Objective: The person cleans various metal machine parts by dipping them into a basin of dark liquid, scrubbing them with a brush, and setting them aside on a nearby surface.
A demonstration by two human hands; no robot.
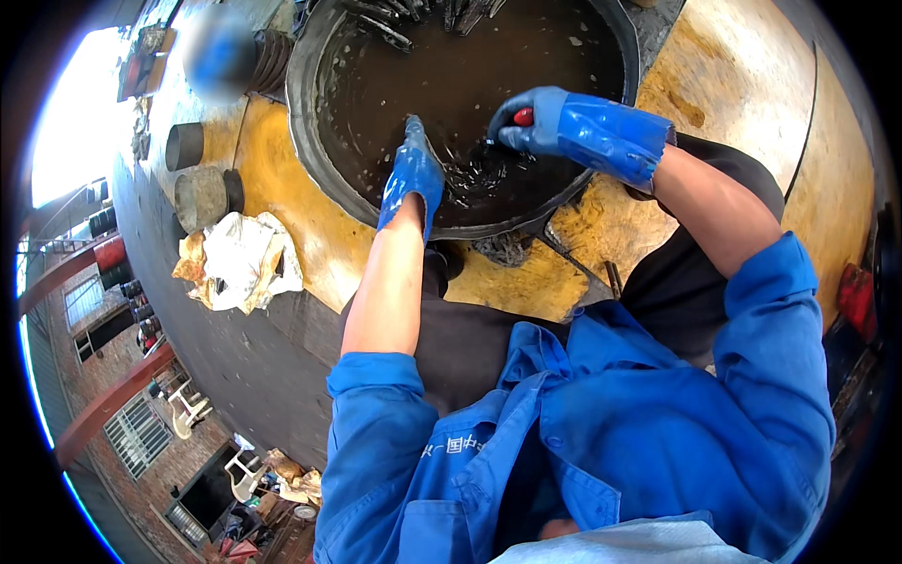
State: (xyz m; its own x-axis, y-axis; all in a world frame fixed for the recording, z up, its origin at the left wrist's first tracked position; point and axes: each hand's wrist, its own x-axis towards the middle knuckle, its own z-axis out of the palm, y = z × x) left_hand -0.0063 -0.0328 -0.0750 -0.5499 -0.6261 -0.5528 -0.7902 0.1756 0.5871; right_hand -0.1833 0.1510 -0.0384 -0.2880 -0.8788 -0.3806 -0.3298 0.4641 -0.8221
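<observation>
A wide round metal basin (303, 141) of murky brown liquid stands in front of me. My left hand (413, 174), in a blue rubber glove, reaches over its near left part, thumb pointing away from me. The fingers' inner side is turned from view, against a dark edge; what they grip is unclear. My right hand (534, 122), gloved alike, is closed around a red-handled tool (523, 117) whose working end is hidden. Between the hands, dark shiny pieces (479, 177) show in rippling liquid. More dark, long pieces (381, 23) lie at the basin's far side.
A crumpled white cloth or sack (246, 263) lies left of the basin, near two grey cylinders (202, 197) (185, 146). Worn yellowish sheet (526, 287) surrounds the basin. A dark clump (503, 248) sits at its near rim. White chairs (188, 409) stand far left; a red object (857, 301) is far right.
</observation>
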